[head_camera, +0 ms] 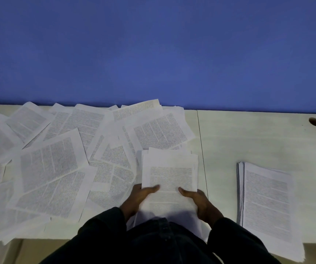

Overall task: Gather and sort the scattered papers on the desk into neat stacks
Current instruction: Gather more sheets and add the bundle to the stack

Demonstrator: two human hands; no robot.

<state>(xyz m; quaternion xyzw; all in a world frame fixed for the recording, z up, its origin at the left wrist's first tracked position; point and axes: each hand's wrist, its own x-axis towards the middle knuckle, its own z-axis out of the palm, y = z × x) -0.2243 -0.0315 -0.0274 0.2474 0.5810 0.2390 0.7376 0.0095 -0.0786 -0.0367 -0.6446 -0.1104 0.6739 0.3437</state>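
Note:
I hold a bundle of printed sheets in front of me, tilted up over the desk's near edge. My left hand grips its lower left side with the thumb on top. My right hand grips the lower right side the same way. Several loose printed papers lie scattered and overlapping across the left half of the white desk. A squared-up stack of papers rests on the right, near the front edge.
A blue wall rises behind the desk. A seam divides two desk sections. A dark cable hole with a cord sits at the far right. Some sheets overhang the front left edge.

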